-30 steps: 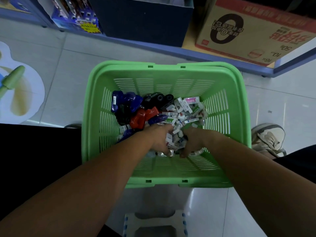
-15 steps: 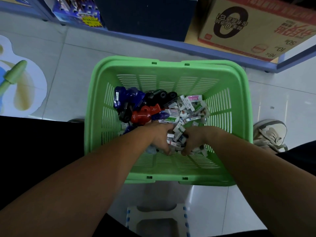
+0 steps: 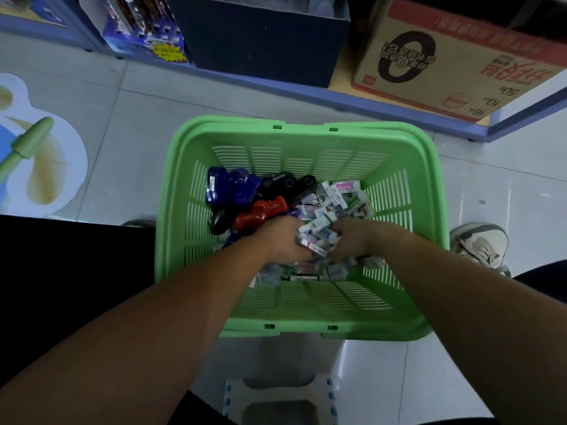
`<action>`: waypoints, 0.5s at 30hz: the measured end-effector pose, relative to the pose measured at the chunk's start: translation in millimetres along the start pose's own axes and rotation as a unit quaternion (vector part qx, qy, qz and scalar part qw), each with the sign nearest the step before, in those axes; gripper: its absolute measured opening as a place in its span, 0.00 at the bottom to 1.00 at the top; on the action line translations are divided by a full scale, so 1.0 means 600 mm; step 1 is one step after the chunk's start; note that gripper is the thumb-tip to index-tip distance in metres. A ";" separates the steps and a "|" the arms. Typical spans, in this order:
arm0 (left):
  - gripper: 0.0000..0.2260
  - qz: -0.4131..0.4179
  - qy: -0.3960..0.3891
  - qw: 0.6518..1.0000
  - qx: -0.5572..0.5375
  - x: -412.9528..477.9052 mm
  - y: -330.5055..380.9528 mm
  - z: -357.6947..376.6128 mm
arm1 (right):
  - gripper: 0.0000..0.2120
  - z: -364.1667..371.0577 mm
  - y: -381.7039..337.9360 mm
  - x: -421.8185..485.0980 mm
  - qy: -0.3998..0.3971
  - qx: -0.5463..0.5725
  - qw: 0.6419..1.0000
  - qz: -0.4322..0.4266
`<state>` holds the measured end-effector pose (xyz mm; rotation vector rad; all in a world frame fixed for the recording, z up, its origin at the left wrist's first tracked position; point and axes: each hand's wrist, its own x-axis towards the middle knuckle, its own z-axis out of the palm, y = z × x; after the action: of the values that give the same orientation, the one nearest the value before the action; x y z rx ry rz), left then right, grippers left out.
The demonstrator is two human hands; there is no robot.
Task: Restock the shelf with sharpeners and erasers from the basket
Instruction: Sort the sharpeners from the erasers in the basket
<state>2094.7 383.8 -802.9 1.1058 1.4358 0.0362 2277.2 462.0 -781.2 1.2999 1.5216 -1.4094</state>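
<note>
Since before, left hand (image 3: 283, 240) and right hand (image 3: 352, 242) have bunched erasers (image 3: 317, 236) up between them, fingers grasping the clump; basket (image 3: 306, 134) walls stand well apart all round.

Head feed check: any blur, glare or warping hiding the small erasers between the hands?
Head view: dim; the wide lens bows the rim of the green slatted plastic basket; soft glare on the pale floor tiles at right; the small white-wrapped erasers between left hand and right hand are soft, labels mostly unreadable.
</note>
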 end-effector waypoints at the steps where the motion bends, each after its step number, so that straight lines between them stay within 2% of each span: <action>1: 0.10 0.004 0.010 0.999 -0.036 -0.001 0.004 -0.005 | 0.29 -0.015 -0.005 -0.010 0.021 0.028 0.999 0.012; 4: 0.11 0.022 0.063 0.993 -0.097 -0.004 0.021 -0.016 | 0.25 -0.055 -0.026 -0.037 0.096 0.064 0.993 0.007; 7: 0.05 0.014 0.104 0.984 -0.144 -0.011 0.042 -0.019 | 0.22 -0.076 -0.055 -0.059 0.157 0.004 0.987 -0.023; 11: 0.07 0.011 0.134 0.966 -0.221 -0.013 0.082 -0.004 | 0.25 -0.083 -0.072 -0.084 0.228 -0.042 0.970 -0.070; 12: 0.09 0.015 0.109 0.966 -0.234 -0.011 0.090 0.000 | 0.25 -0.083 -0.074 -0.092 0.241 -0.054 0.966 -0.082; 15: 0.19 0.031 -0.035 0.960 -0.276 -0.016 0.107 0.008 | 0.24 -0.084 -0.070 -0.107 0.255 -0.054 0.959 -0.111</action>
<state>2133.4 409.7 -757.7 0.6795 1.2211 0.4154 2262.1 501.0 -699.5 1.5397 2.1110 -1.1470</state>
